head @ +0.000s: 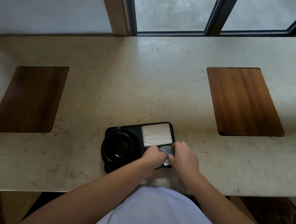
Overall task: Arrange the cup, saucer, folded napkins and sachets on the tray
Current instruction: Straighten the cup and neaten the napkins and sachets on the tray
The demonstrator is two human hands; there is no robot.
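Tray (123,127), black, near counter edge: cup (117,146) on saucer (136,142) left, napkins (156,134) right rear. Sachets (166,152), right front compartment (squaring likely): left hand (153,155), right hand (184,156), 2 curled, pinching them.

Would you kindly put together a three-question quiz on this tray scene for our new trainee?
1. True or false: the napkins lie in the tray's far right compartment.
2. Which things do both hands work on? A) the cup B) the sachets C) a wooden mat
3. Fill in: the cup stands on the ___ side of the tray.

Key:
1. True.
2. B: the left hand and the right hand meet over the sachets in the near right compartment.
3. Left, where it rests on the saucer.
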